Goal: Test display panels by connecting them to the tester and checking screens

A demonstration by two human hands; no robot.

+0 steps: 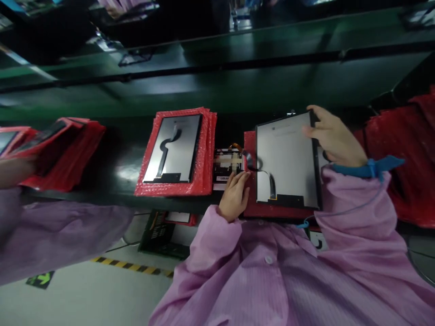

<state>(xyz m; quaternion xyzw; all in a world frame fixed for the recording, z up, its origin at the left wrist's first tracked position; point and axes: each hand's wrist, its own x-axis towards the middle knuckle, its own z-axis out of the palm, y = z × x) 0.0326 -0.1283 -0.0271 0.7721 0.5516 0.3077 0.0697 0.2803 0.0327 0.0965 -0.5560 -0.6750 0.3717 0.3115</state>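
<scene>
Since the thin cord (348, 211) of the blue wrist strap (355, 170) is hung near the lower right corner of the screen (288, 156), it could be snagged if the screen were swung. The ribbon cable (250, 161) could be creased or strained if its far end were pinned at the circuit board (226, 166); whether the two are joined cannot be told. The left hand (234, 197) is laid palm down by the board's lower edge, fingers loosely extended, with nothing seen grasped. Farther up, the screen's right edge is pinched between the thumb and fingers of the right hand (335, 138), over a red pad (249, 194) on the bench (122, 145); from so one-sided a hold, it could be dropped.
</scene>
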